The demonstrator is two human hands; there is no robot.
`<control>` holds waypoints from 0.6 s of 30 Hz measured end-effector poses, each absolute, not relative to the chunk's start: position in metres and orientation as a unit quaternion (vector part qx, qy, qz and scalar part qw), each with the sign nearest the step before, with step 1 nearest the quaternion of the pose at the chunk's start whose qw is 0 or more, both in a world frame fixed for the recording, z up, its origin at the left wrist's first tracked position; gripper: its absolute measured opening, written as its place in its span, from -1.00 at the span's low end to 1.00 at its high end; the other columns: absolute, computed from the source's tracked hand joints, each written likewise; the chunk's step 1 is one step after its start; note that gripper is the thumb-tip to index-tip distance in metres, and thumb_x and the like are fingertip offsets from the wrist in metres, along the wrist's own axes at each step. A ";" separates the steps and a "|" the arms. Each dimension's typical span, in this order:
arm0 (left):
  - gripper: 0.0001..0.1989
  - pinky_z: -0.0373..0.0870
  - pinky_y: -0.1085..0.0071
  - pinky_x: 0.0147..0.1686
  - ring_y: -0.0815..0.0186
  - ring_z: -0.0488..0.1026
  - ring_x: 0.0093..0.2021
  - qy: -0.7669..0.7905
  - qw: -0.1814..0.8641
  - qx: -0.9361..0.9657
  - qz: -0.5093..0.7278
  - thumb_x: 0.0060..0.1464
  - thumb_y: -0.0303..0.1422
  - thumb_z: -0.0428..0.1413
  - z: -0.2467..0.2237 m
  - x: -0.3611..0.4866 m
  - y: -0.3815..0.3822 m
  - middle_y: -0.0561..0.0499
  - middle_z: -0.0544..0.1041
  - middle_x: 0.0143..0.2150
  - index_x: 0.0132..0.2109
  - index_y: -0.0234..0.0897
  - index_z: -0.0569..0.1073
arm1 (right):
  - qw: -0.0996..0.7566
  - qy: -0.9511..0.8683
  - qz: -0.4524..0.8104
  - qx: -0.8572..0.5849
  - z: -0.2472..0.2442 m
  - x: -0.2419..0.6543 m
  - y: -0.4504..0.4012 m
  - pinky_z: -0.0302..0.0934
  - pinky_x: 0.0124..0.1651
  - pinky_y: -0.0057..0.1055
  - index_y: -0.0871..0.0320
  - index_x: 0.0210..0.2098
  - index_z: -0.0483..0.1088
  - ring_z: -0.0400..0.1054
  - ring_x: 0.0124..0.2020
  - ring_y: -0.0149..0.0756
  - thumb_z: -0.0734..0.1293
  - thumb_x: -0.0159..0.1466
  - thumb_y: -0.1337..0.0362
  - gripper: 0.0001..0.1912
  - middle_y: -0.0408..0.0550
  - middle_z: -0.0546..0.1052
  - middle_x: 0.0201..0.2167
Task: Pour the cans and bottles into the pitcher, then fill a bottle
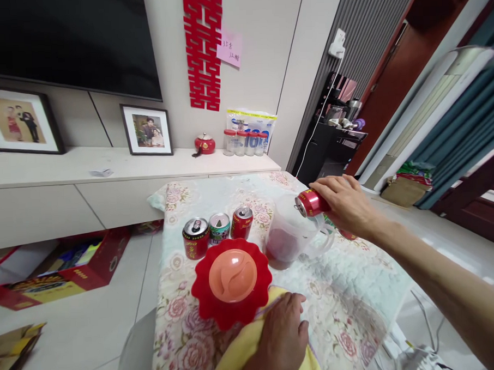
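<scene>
My right hand is closed around a red drink can, tipped sideways with its opened top facing left over the mouth of a translucent plastic pitcher. Brownish-red liquid shows in the pitcher's lower part. On a yellow cloth, my left hand lies palm down with its fingers extended. Just beyond it sits a red scalloped dish with an orange divided centre. Behind the dish stand a dark-topped red can, a green can and another red can.
A floral cloth covers the table. Another red can is partly hidden behind the pitcher. Past the table, a white cabinet bears framed photos, a red pot and several jars. Cables lie on the right-hand floor.
</scene>
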State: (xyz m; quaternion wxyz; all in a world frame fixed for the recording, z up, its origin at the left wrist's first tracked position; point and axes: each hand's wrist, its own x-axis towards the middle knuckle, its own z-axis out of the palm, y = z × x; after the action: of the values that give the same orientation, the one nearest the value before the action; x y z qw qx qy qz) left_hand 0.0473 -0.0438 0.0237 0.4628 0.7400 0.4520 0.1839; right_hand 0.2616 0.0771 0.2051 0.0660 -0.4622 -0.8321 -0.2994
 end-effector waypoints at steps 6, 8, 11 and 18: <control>-0.51 0.37 0.24 0.17 0.21 0.51 -0.05 0.460 0.467 0.721 0.225 0.06 -0.57 0.00 0.024 0.049 -0.044 -0.08 0.57 0.04 0.13 -0.24 0.48 | 0.246 -0.780 -0.035 -0.574 0.218 0.285 0.048 0.43 -0.05 0.00 0.05 0.22 0.38 0.50 -0.04 0.12 0.44 0.21 0.13 -0.41 0.14 0.56 0.02; -0.50 0.40 0.22 0.13 0.20 0.50 -0.06 0.456 0.470 0.712 0.254 0.04 -0.59 0.01 0.028 0.050 -0.045 -0.09 0.56 0.01 0.12 -0.26 0.48 | 0.302 -0.721 0.071 -0.620 0.214 0.294 0.024 0.47 -0.18 -0.07 0.01 0.12 0.45 0.53 -0.15 0.12 0.48 0.20 0.04 -0.48 0.11 0.60 -0.12; -0.49 0.46 0.24 0.02 0.18 0.50 -0.03 0.448 0.504 0.665 0.321 0.00 -0.58 0.07 0.040 0.046 -0.048 -0.11 0.55 0.01 0.13 -0.27 0.48 | 0.342 -0.662 0.244 -0.621 0.181 0.314 -0.019 0.48 -0.24 0.03 -0.30 0.04 0.51 0.55 -0.17 0.21 0.47 0.14 -0.08 -0.54 0.04 0.61 -0.15; 0.23 0.25 -0.03 0.36 -0.15 0.38 0.31 0.379 0.614 0.555 0.414 -0.32 -0.25 0.51 0.075 0.026 -0.074 -0.20 0.41 0.36 0.49 -0.15 0.14 | 0.238 -0.635 0.506 -0.532 0.095 0.271 -0.085 0.46 -0.12 0.29 -0.44 0.35 0.28 0.51 0.01 0.42 0.45 -0.05 -0.24 -0.04 0.00 0.61 -0.05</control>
State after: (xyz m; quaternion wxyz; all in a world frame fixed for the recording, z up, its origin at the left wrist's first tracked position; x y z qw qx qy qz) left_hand 0.0258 -0.0745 0.0752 0.6141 0.5553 0.3787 0.4137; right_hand 0.2715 -0.0850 0.0951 0.2384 -0.5323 -0.6351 0.5064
